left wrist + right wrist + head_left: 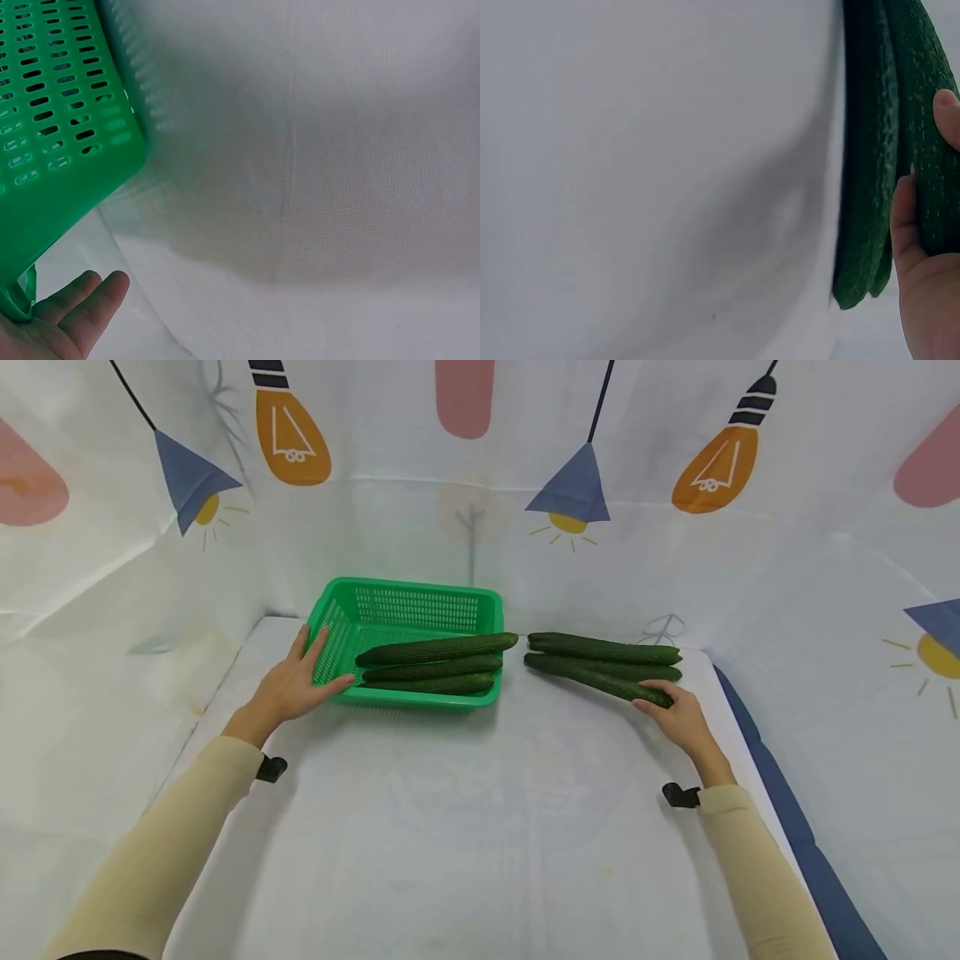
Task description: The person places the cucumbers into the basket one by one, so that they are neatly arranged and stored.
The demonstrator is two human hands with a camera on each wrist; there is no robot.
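Observation:
Three cucumbers lie in a green basket (pixel 405 700), the rearmost one (pixel 437 649) with its right end over the rim. My left hand (pixel 288 687) touches the basket's left side, fingers spread; in the left wrist view the hand (pixel 64 322) is at the corner of the basket (pixel 67 180). To the right of the basket, three more cucumbers lie side by side. My right hand (pixel 681 720) pinches the right end of the front cucumber (pixel 585 676) between thumb and fingers. The right wrist view shows that hand (pixel 934 300) round the cucumber (pixel 924 112), beside another cucumber (pixel 870 150).
The white-covered table (pixel 480 827) meets a patterned cloth backdrop (pixel 375 527) behind the basket. A blue strip (pixel 780 793) runs along the table's right edge. Each wrist carries a small black device.

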